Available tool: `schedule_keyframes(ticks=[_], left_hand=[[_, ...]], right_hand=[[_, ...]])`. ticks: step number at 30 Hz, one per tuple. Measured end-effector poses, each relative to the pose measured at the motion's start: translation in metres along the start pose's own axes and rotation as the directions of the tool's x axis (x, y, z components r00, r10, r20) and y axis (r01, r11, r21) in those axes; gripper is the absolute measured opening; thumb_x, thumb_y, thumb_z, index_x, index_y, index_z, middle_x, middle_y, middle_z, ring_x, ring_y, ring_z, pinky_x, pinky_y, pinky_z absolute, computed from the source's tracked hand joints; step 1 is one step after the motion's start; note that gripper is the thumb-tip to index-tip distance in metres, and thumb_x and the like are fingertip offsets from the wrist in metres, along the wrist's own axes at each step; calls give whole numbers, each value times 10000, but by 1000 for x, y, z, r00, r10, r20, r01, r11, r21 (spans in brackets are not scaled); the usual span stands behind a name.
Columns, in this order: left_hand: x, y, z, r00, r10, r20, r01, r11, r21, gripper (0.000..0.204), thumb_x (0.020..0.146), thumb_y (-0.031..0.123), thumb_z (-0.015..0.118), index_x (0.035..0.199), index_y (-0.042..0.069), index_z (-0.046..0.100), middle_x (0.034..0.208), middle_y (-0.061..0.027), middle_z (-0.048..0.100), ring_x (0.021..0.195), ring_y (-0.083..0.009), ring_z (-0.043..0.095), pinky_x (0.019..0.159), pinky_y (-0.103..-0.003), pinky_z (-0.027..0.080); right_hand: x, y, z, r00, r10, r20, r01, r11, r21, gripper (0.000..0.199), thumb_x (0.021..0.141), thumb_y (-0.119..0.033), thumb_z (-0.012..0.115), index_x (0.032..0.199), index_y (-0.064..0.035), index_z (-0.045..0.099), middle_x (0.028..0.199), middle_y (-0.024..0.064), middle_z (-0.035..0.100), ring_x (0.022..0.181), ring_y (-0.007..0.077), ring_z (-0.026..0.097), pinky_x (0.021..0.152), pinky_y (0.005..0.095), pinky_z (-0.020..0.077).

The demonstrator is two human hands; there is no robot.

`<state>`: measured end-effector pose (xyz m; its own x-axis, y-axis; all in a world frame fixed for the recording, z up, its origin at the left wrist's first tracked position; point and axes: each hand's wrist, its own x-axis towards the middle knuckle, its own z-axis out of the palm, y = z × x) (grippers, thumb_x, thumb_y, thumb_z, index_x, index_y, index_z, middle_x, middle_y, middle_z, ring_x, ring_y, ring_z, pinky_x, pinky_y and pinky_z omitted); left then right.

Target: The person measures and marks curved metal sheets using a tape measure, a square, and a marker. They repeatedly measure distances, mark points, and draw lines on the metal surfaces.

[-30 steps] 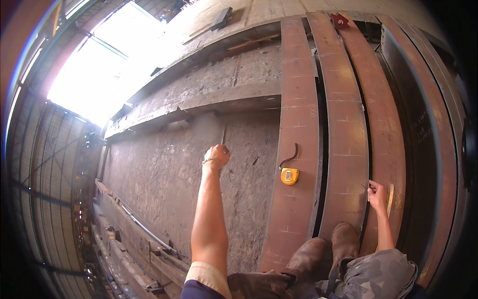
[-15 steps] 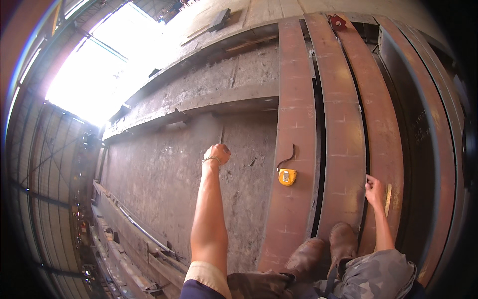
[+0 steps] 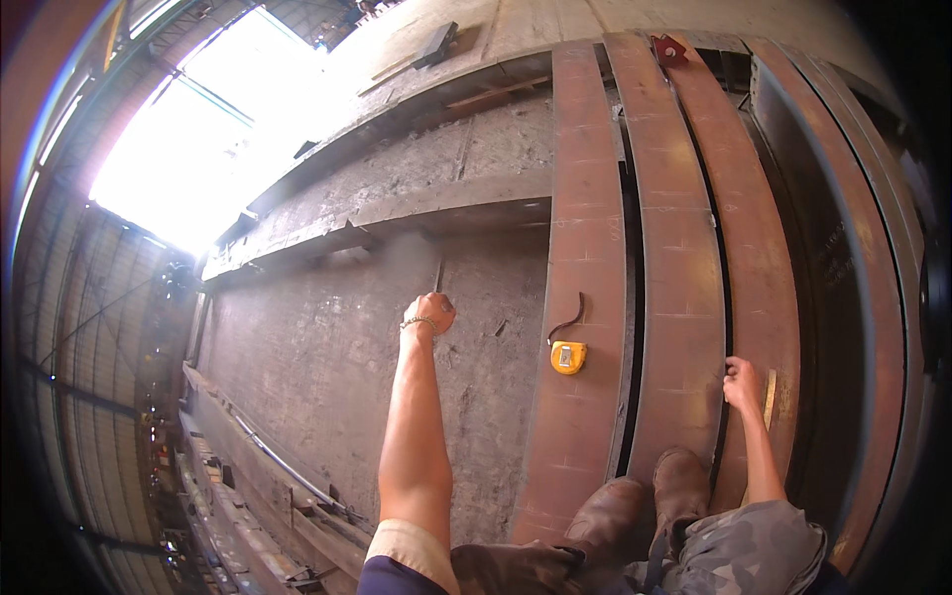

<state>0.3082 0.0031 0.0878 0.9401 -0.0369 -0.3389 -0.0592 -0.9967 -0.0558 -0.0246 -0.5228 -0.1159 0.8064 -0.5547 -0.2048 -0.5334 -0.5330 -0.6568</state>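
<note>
Though untouched, tape measure (image 3: 567, 357) between hands (image 3: 429, 312) (image 3: 742, 383)

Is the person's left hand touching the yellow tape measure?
Apart: the head view shows the left hand well left of the yellow tape measure, with floor showing between them.

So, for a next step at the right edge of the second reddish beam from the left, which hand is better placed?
Probably the right hand: it is at the edge of that beam, while the left hand is out to the left, past the yellow tape measure.
</note>
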Motion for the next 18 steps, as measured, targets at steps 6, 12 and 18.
schedule_keyframes(ticks=[6,12,18], left_hand=[[0,4,-6,1000,14,-28,-15,1000,-11,287,894,365,672,1107,198,768,1162,-131,738,1110,-337,690,963,-444,558],[-5,-2,-7,999,23,-45,-23,1000,-14,319,874,367,671,1104,168,767,1129,-151,743,1099,-345,691,955,-445,553],[16,-36,11,997,73,-31,-71,994,85,334,906,330,656,1137,107,749,1109,-195,733,1079,-384,687,905,-474,551]], right_hand=[[-9,6,2,998,55,27,-58,989,140,425,846,38,639,1261,-37,693,963,207,723,853,307,720,781,402,552],[-4,-22,-9,999,34,-9,-33,995,96,358,875,37,644,1219,-30,715,927,201,731,802,299,718,760,398,550],[-16,1,-72,908,25,-418,-23,1000,10,224,938,-102,656,1144,-46,726,954,199,741,873,302,743,752,390,556]])
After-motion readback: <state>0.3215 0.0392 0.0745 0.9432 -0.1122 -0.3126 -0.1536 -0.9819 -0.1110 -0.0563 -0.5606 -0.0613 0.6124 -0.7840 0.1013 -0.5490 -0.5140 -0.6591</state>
